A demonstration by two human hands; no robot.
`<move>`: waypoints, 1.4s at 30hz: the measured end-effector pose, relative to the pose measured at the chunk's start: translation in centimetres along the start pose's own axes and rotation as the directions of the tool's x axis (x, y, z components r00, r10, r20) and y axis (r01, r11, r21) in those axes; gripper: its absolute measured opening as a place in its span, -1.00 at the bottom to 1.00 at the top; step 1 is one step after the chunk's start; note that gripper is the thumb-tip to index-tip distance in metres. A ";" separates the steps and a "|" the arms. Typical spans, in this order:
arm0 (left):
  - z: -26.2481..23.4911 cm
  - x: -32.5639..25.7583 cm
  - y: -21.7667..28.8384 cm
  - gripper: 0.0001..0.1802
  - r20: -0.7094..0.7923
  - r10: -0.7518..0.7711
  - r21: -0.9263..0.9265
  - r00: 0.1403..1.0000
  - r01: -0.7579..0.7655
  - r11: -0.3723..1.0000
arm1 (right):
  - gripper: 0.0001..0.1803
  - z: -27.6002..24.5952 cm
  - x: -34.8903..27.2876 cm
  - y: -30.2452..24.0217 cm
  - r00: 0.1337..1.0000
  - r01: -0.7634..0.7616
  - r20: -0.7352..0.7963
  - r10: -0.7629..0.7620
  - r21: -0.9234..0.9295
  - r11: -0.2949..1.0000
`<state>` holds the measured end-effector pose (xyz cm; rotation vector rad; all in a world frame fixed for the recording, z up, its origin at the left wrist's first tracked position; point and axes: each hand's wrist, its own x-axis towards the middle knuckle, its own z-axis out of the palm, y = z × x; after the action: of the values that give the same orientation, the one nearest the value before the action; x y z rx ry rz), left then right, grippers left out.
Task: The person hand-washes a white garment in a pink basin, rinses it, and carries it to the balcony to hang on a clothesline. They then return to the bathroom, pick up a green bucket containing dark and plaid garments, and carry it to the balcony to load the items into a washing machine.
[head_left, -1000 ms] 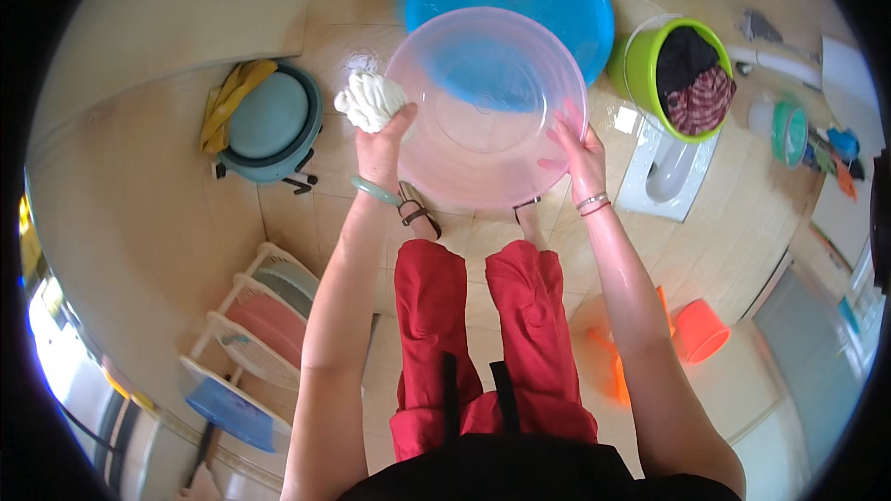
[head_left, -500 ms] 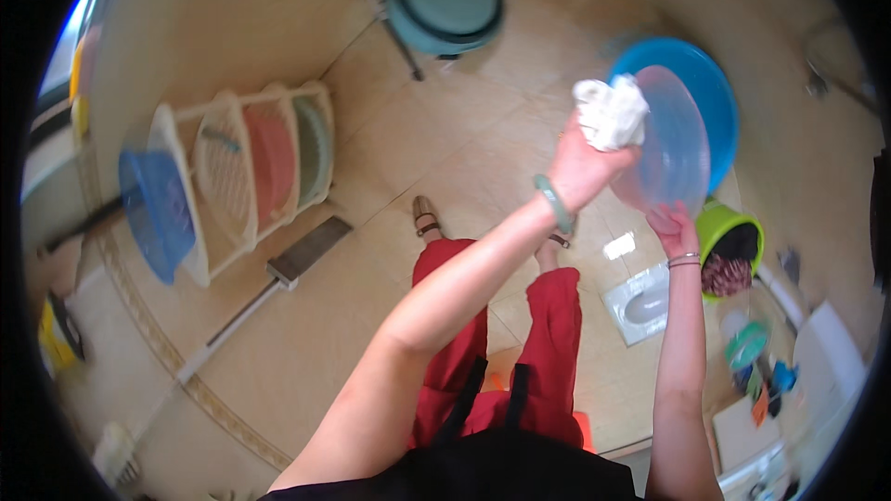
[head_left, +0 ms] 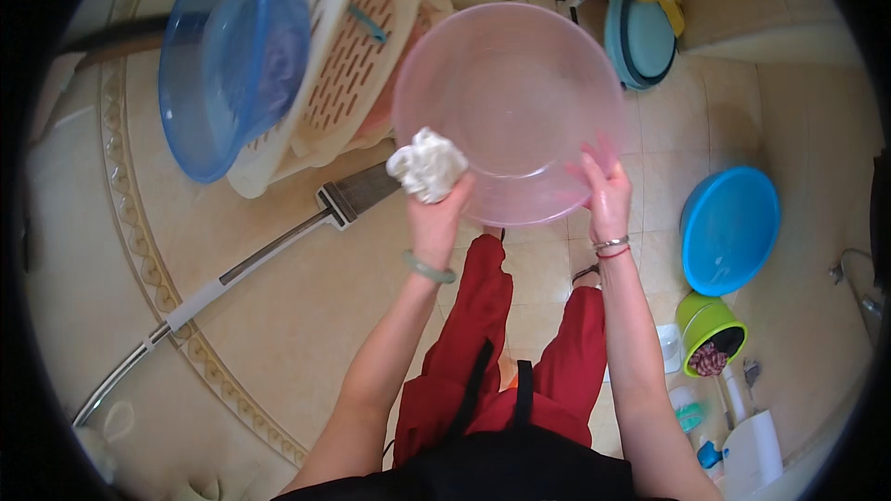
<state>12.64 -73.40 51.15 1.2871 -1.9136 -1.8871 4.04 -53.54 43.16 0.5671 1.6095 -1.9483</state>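
The left hand (head_left: 440, 220) clutches a white cloth (head_left: 427, 165), so the right hand (head_left: 609, 201), pinching the pink basin (head_left: 506, 83) by its side, should hold firmly.

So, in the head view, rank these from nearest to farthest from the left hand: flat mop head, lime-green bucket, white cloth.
1. White cloth: bunched in the left hand.
2. Flat mop head: left of the hand.
3. Lime-green bucket: far to the right.
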 end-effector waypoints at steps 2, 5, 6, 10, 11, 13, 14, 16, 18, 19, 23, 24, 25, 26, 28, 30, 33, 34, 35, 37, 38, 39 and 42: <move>-4.0 0.3 1.6 -0.62 -0.072 -0.057 -0.001 0.996 0.057 0.998 | -0.44 4.7 0.9 -0.6 0.996 0.026 0.092 -0.015 -0.115 0.993; -8.5 0.0 2.7 -0.62 -0.145 -0.134 -0.064 0.980 0.126 0.990 | -0.48 11.2 2.0 -2.3 0.979 0.092 0.201 -0.036 -0.281 0.955; -9.4 0.1 2.5 -0.62 -0.162 -0.186 -0.136 0.969 0.165 0.977 | -0.49 13.0 2.7 -2.4 0.969 0.150 0.234 -0.073 -0.331 0.932; -13.2 1.7 1.0 -0.54 -0.100 -0.248 -0.192 0.964 0.225 0.955 | -0.53 20.4 3.9 -3.2 0.950 0.245 0.279 -0.137 -0.401 0.883; -13.6 2.1 1.5 -0.55 -0.093 -0.262 -0.197 0.961 0.240 0.951 | -0.53 21.8 4.5 -3.0 0.950 0.252 0.277 -0.142 -0.414 0.875; -14.3 2.9 1.5 -0.55 -0.082 -0.268 -0.196 0.960 0.248 0.949 | -0.53 24.6 5.4 -3.1 0.935 0.330 0.276 -0.224 -0.443 0.834; -14.6 3.1 1.2 -0.55 -0.082 -0.263 -0.190 0.961 0.244 0.951 | -0.53 25.9 5.8 -2.9 0.924 0.366 0.279 -0.261 -0.454 0.812; -15.1 3.8 1.0 -0.54 -0.069 -0.257 -0.182 0.964 0.241 0.953 | -0.53 28.0 6.9 -2.1 0.943 0.312 0.252 -0.217 -0.439 0.842; -15.3 4.6 0.7 -0.53 -0.043 -0.260 -0.186 0.965 0.248 0.951 | -0.53 30.0 7.9 -0.9 0.946 0.303 0.238 -0.219 -0.414 0.858; -15.3 4.9 0.8 -0.53 -0.029 -0.284 -0.221 0.958 0.271 0.937 | -0.53 30.9 8.3 -0.2 0.941 0.322 0.231 -0.246 -0.398 0.859; -14.6 6.1 2.5 -0.53 0.061 -0.344 -0.309 0.937 0.345 0.886 | -0.51 33.9 10.0 2.6 0.883 0.462 0.158 -0.442 -0.460 0.758; -14.3 6.3 2.9 -0.54 0.092 -0.353 -0.318 0.931 0.364 0.876 | -0.50 34.4 10.3 3.3 0.856 0.496 0.136 -0.498 -0.486 0.720; -14.0 6.6 3.4 -0.56 0.125 -0.373 -0.333 0.919 0.393 0.857 | -0.48 34.8 10.7 3.8 0.823 0.531 0.115 -0.557 -0.506 0.680; -13.5 7.2 3.8 -0.58 0.159 -0.392 -0.346 0.906 0.423 0.837 | -0.47 34.8 11.2 4.2 0.784 0.562 0.095 -0.613 -0.529 0.636; -13.7 8.3 3.3 -0.61 0.197 -0.418 -0.364 0.887 0.462 0.808 | -0.44 34.9 9.8 3.1 0.929 0.368 0.121 -0.351 -0.419 0.830; -14.1 9.8 2.1 -0.64 0.239 -0.419 -0.356 0.876 0.480 0.802 | -0.42 34.7 9.1 2.5 0.962 0.261 0.161 -0.219 -0.324 0.909; -13.8 11.7 1.7 -0.62 0.303 -0.406 -0.582 0.862 0.505 0.637 | -0.39 34.1 9.2 2.7 0.950 0.291 0.184 -0.250 -0.242 0.926; -13.6 11.9 1.5 -0.61 0.303 -0.401 -0.647 0.865 0.496 0.580 | -0.39 34.0 9.4 2.9 0.949 0.298 0.182 -0.258 -0.246 0.922; -13.3 11.9 1.5 -0.61 0.310 -0.387 -0.681 0.868 0.487 0.547 | -0.38 33.8 9.5 3.0 0.947 0.305 0.181 -0.265 -0.250 0.919; -12.9 11.8 1.5 -0.60 0.310 -0.361 -0.753 0.879 0.459 0.471 | -0.31 33.7 8.6 1.7 0.967 0.095 0.251 -0.047 -0.181 0.979; -13.0 11.9 1.3 -0.60 0.319 -0.334 -0.784 0.887 0.445 0.434 | -0.27 33.5 8.1 0.9 0.955 -0.014 0.291 0.059 -0.153 0.988; -13.1 11.9 1.1 -0.60 0.331 -0.302 -0.810 0.894 0.433 0.395 | -0.23 33.0 7.8 0.8 0.948 -0.069 0.302 0.096 -0.099 0.993; -13.6 11.9 0.7 -0.60 0.395 -0.251 -0.822 0.884 0.462 0.334 | -0.14 30.4 6.5 0.3 0.917 -0.179 0.369 0.153 0.035 0.983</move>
<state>13.81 -91.31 49.10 1.1400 -0.2826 -2.7120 -0.07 -84.31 44.83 0.3284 1.2259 -1.8563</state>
